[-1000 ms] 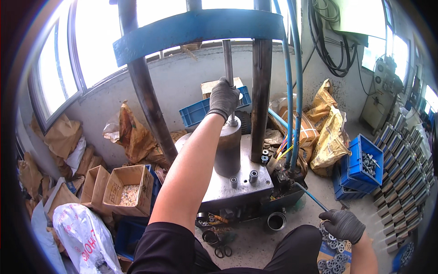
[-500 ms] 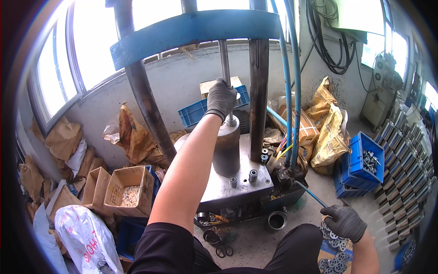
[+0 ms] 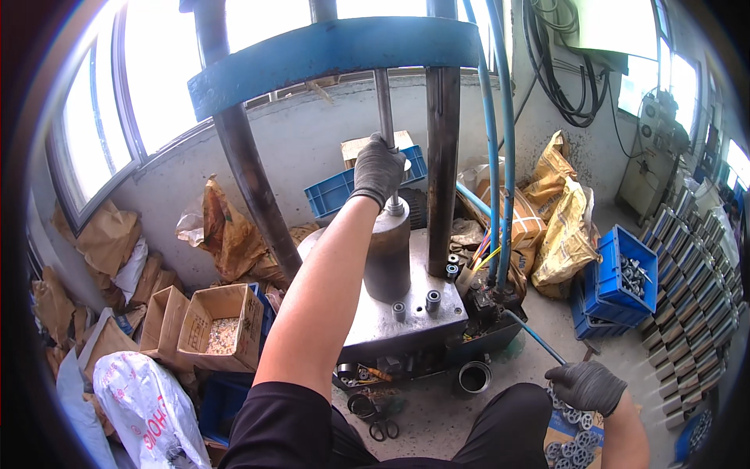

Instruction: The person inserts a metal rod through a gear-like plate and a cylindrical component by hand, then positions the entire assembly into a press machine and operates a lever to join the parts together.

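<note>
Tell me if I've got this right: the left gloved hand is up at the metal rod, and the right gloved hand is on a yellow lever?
Not quite: the lever is blue, not yellow, as the head view shows. The right hand is on it, and the left hand is up at the metal rod.

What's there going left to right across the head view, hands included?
Brown paper bag → open cardboard box of small bits → left gloved hand → round metal pot → right gloved hand → stacked metal tubes.
</note>
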The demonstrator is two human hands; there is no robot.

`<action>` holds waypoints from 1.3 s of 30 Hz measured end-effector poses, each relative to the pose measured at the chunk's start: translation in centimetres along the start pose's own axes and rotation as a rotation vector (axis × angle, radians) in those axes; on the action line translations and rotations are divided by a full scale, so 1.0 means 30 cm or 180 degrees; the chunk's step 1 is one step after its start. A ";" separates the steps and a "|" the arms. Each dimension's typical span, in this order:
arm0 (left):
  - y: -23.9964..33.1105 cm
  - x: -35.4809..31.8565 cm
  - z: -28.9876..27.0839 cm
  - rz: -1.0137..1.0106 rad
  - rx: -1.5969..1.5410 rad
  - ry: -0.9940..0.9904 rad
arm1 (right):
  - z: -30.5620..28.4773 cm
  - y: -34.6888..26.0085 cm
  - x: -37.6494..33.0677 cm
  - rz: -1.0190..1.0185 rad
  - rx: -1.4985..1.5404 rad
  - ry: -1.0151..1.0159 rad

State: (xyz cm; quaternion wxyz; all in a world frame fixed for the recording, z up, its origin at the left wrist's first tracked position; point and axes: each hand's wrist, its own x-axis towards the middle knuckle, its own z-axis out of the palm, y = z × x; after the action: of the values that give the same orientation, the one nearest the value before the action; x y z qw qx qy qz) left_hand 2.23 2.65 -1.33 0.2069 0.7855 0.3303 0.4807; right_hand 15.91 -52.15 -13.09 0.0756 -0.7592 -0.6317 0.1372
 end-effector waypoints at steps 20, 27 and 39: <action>-0.018 -0.001 0.000 0.0018 -0.0011 0.0020 | -0.019 -0.032 0.016 0.0166 0.0075 0.0371; -0.033 0.007 0.007 0.0088 -0.0097 0.0051 | -0.018 -0.054 0.004 0.0201 -0.0090 0.0635; -0.002 -0.015 -0.006 -0.0067 -0.0054 0.0078 | -0.180 -0.038 0.217 -0.0247 -0.0859 0.2890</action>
State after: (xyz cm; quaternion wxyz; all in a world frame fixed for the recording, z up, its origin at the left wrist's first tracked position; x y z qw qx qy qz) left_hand 1.91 2.38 -1.56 0.2146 0.7743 0.3369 0.4909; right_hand 17.54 -45.25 -8.37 0.2498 -0.7212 -0.5749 -0.2948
